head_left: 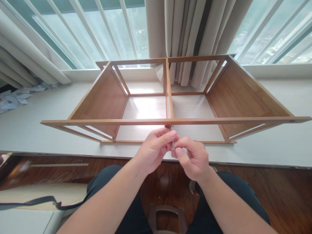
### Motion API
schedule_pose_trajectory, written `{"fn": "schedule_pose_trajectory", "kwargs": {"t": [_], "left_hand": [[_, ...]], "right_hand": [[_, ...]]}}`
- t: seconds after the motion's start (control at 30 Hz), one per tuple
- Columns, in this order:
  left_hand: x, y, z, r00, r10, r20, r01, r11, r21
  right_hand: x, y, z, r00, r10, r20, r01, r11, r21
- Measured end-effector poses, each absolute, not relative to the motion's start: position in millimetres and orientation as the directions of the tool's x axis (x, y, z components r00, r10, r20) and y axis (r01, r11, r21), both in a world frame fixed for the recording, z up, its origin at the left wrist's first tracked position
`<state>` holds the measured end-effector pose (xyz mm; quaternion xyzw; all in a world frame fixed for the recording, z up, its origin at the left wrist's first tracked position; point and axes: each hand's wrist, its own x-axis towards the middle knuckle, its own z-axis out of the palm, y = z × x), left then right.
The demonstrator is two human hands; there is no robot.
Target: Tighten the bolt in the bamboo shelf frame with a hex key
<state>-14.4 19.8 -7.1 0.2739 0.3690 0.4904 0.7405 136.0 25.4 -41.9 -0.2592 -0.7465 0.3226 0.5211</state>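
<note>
A wooden shelf frame (170,121) lies on its side on a white platform (29,123) in front of the window. My left hand (153,149) and my right hand (192,159) meet just below the frame's near rail, at its middle divider. Both pinch a small grey metal tool (173,144), which stands upright under the rail joint. The fingers of both hands are closed around it, hiding most of the tool.
Curtains (190,35) hang behind the frame, against a barred window. Crumpled paper (14,97) lies at the far left. My knees rest on a dark wooden floor (280,188). A dark strap (36,201) crosses a white surface at the lower left.
</note>
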Motion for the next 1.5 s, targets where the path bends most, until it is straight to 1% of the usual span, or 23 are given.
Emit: {"fn": "schedule_pose_trajectory", "kwargs": {"t": [0.13,0.3,0.4,0.57,0.77,1.1,1.3,1.5], "left_hand": [[-14,18,-6,0.235,0.927,-0.293,-0.52,0.375,0.767],[-14,15,-5,0.215,0.934,-0.285,-0.507,0.357,0.785],[-14,15,-5,0.208,0.935,-0.286,-0.492,0.353,0.796],[-14,17,-3,0.246,0.932,-0.268,-0.489,0.357,0.796],[-14,17,0,0.247,0.932,-0.265,-0.498,0.356,0.791],[-15,18,-1,0.26,0.937,-0.235,-0.506,0.339,0.793],[-15,19,-2,0.247,0.938,-0.242,-0.505,0.338,0.794],[-15,19,-5,0.247,0.933,-0.26,-0.512,0.354,0.783]], "right_hand": [[137,26,-44,-0.302,0.741,0.6,0.019,0.634,-0.773],[137,27,-42,-0.266,0.736,0.623,-0.014,0.643,-0.766],[135,27,-39,-0.244,0.717,0.653,0.024,0.678,-0.735],[130,28,-34,-0.201,0.67,0.715,0.108,0.74,-0.664],[127,26,-31,-0.169,0.639,0.751,0.19,0.768,-0.611],[123,25,-30,-0.148,0.665,0.732,0.234,0.742,-0.628],[123,24,-29,-0.138,0.705,0.695,0.197,0.708,-0.679],[122,24,-30,-0.137,0.717,0.683,0.176,0.696,-0.696]]}}
